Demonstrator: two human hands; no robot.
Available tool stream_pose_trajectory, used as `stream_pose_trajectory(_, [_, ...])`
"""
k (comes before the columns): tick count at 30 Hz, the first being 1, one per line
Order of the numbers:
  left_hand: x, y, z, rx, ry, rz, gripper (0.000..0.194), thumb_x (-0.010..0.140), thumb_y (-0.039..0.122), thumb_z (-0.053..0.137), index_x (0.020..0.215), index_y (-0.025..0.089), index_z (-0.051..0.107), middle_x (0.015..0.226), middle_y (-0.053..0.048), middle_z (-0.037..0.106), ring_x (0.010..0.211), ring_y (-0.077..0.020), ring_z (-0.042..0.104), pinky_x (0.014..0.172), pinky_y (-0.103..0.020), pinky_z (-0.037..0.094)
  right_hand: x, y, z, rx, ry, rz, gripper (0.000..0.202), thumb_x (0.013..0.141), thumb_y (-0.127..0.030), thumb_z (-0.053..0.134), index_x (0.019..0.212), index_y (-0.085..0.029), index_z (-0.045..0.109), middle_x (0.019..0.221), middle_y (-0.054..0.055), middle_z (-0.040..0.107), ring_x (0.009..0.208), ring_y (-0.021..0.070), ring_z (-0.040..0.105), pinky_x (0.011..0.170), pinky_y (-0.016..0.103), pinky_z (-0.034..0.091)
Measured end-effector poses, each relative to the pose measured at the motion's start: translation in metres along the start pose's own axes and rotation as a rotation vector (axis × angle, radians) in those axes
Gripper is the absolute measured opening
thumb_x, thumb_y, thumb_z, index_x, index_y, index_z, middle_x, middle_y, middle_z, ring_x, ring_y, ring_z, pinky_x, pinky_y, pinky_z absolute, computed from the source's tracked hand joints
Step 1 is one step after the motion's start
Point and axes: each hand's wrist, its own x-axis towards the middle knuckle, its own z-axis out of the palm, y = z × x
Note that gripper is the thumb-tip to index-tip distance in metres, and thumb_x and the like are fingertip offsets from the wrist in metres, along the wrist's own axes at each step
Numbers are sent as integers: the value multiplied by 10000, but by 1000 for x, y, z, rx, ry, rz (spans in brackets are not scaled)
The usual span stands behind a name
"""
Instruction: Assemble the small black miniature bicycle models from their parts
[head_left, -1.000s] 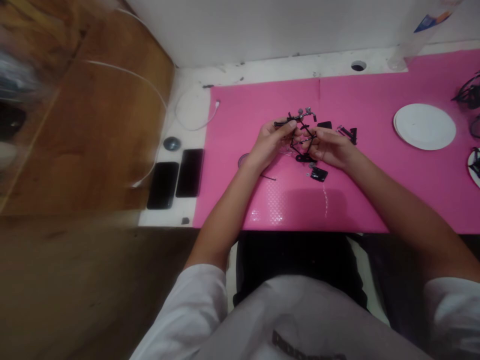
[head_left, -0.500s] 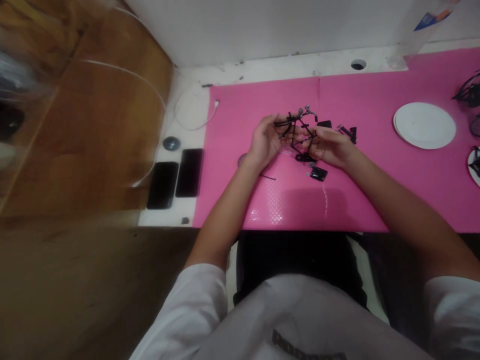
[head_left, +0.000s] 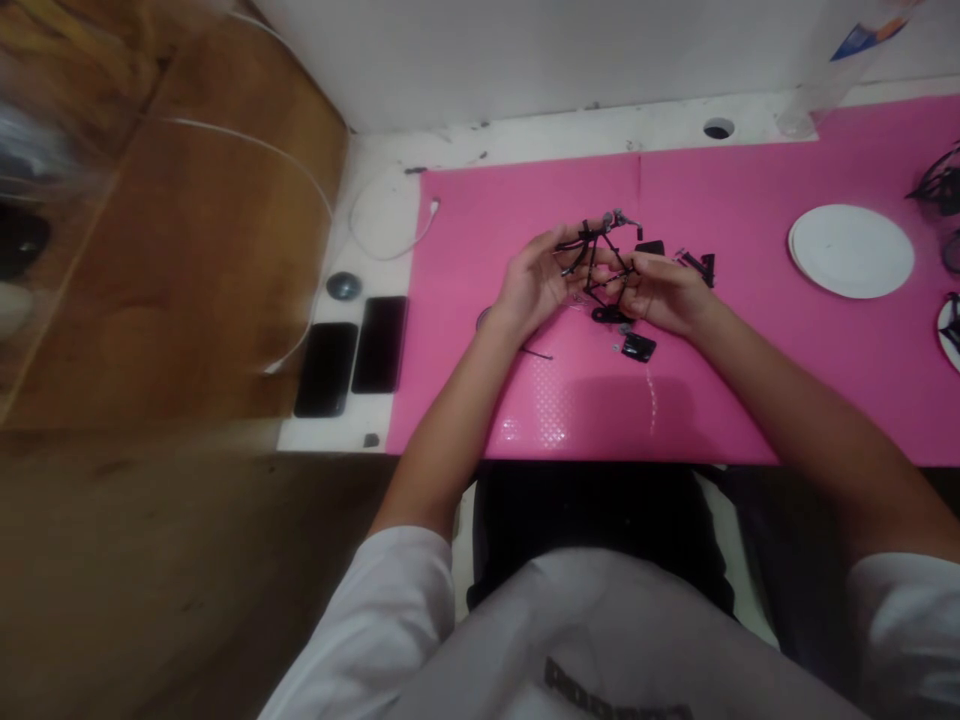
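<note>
Both my hands hold a small black model bicycle frame (head_left: 592, 262) above the pink mat, its grey-tipped handlebar end pointing up and away. My left hand (head_left: 531, 282) has its fingers closed on the frame's left side. From the right, my right hand (head_left: 667, 293) pinches its lower right part; some fingertips are hidden behind the bars. Just below the frame lies a flat black piece (head_left: 638, 347) with tiny grey bits beside it. Beyond my right hand are another black piece (head_left: 650, 248) and some thin black parts (head_left: 699, 266). A thin ring-like part (head_left: 482, 318) shows partly behind my left wrist.
A white plate (head_left: 851, 252) lies on the pink mat (head_left: 742, 400) to the right, with more black model parts (head_left: 941, 185) at the far right edge. Two phones (head_left: 325, 370), a dark round object (head_left: 343, 286) and a white cable (head_left: 434, 206) are at left.
The bicycle frame has tilted slightly in my hands, its handlebar end shifting a little to the right. My hands have hardly moved, and the parts on the mat lie as before.
</note>
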Motion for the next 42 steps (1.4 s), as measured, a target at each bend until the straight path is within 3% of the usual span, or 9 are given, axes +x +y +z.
stream_pose_trajectory(7, [-1, 5, -4, -75, -5, -11, 600, 1106, 610, 497, 1502, 187, 652, 1310, -127, 797, 1333, -364, 760, 1042, -489, 685, 3, -5, 3, 15, 14, 41, 546, 989, -713, 736, 1193, -207, 728, 999, 96, 834, 807, 235, 798, 576, 293, 612])
stream_pose_trajectory(12, [6, 14, -17, -168, 120, 21, 587, 1113, 637, 471, 1480, 214, 648, 1304, -131, 795, 1329, -356, 763, 1061, -480, 658, 3, -12, 6, -57, 12, -6, 695, 960, -831, 683, 1313, -232, 687, 1065, 94, 834, 710, 207, 749, 558, 309, 610])
stream_pose_trajectory(16, [11, 14, -23, -175, 291, 139, 605, 1142, 628, 417, 1616, 257, 484, 1314, -125, 782, 1315, -291, 769, 1098, -447, 626, -3, -13, 6, -436, 228, -228, 630, 969, -840, 667, 1262, -284, 699, 1062, 82, 815, 698, 209, 714, 584, 334, 595])
stream_pose_trajectory(19, [15, 3, -23, -30, 433, 328, 835, 1052, 735, 610, 1716, 368, 262, 1344, -111, 758, 1359, -272, 731, 1129, -445, 596, -7, -11, 2, -890, 376, -409, 532, 1035, -783, 622, 1039, -266, 747, 933, 85, 781, 770, 244, 708, 726, 398, 599])
stream_pose_trajectory(22, [15, -7, -24, 122, 476, 416, 1075, 949, 751, 764, 1749, 453, 110, 1435, -102, 700, 1476, -263, 635, 1180, -427, 554, -9, -8, 0, -1227, 321, -471, 535, 1077, -721, 587, 892, -251, 763, 851, 98, 748, 814, 276, 690, 836, 461, 568])
stream_pose_trajectory(24, [13, -9, -24, 173, 464, 374, 1142, 943, 697, 809, 1759, 473, 42, 1511, -105, 648, 1538, -266, 570, 1206, -429, 527, -10, -7, 2, -1322, 261, -462, 504, 1076, -702, 599, 942, -261, 804, 884, 111, 750, 855, 300, 690, 859, 480, 545])
stream_pose_trajectory(29, [8, -5, -21, 303, 426, 300, 1179, 923, 642, 858, 1767, 450, 57, 1557, -134, 595, 1553, -305, 525, 1208, -475, 511, -14, -11, 10, -1401, 145, -430, 440, 1013, -690, 731, 1142, -290, 861, 1024, 133, 773, 972, 341, 701, 883, 483, 521])
stream_pose_trajectory(35, [11, -5, -19, 329, 389, 299, 1239, 861, 637, 918, 1772, 445, 101, 1494, -137, 611, 1553, -335, 495, 1229, -513, 476, -11, -11, 7, -1489, -55, -356, 406, 999, -664, 774, 1075, -279, 879, 967, 102, 781, 935, 302, 698, 815, 421, 490])
stream_pose_trajectory(42, [12, -11, -23, 385, 406, 352, 1260, 827, 627, 946, 1779, 445, 141, 1386, -121, 654, 1488, -342, 539, 1206, -520, 491, -8, -7, 6, -1478, -50, -366, 362, 1022, -598, 756, 1073, -262, 881, 939, 93, 777, 884, 272, 687, 788, 402, 462])
